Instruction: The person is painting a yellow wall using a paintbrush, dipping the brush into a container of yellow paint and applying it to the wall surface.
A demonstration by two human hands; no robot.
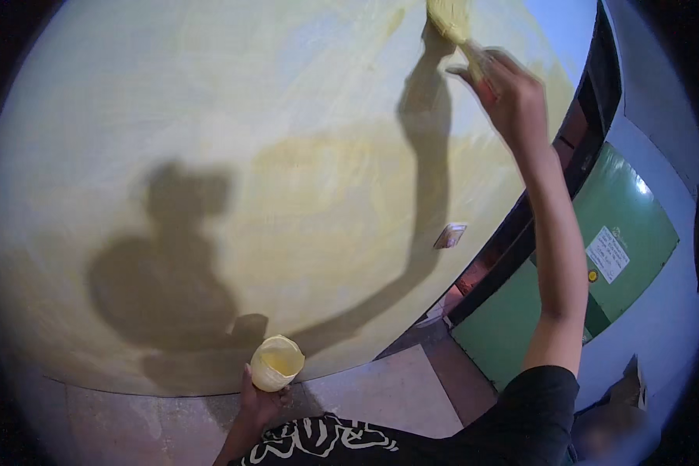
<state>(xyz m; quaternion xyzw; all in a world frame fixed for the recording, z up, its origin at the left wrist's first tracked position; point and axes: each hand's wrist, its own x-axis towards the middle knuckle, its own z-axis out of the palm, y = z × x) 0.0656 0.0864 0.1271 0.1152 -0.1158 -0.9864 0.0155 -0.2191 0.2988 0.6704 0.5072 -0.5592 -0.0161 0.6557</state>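
Note:
My right hand (509, 89) is raised high at the upper right, closed around the handle of a paintbrush (448, 19). The brush's bristles are coated in pale yellow paint and lie against the wall (311, 186). Yellow paint covers much of that wall in uneven streaks, with bluish-white patches showing through. Low in front of me, my left hand (260, 400) grips a cup (275, 374) smeared with yellow on the outside. Yellow paint shows inside the cup, which tilts slightly. Shadows of my body and right arm fall across the wall.
A wall socket or switch plate (450, 236) sits on the lower right of the wall. Right of it are a dark door frame (505, 256) and a green door (625, 202) bearing a paper notice (608, 255). A pale sheet (392, 392) lies on the floor along the wall.

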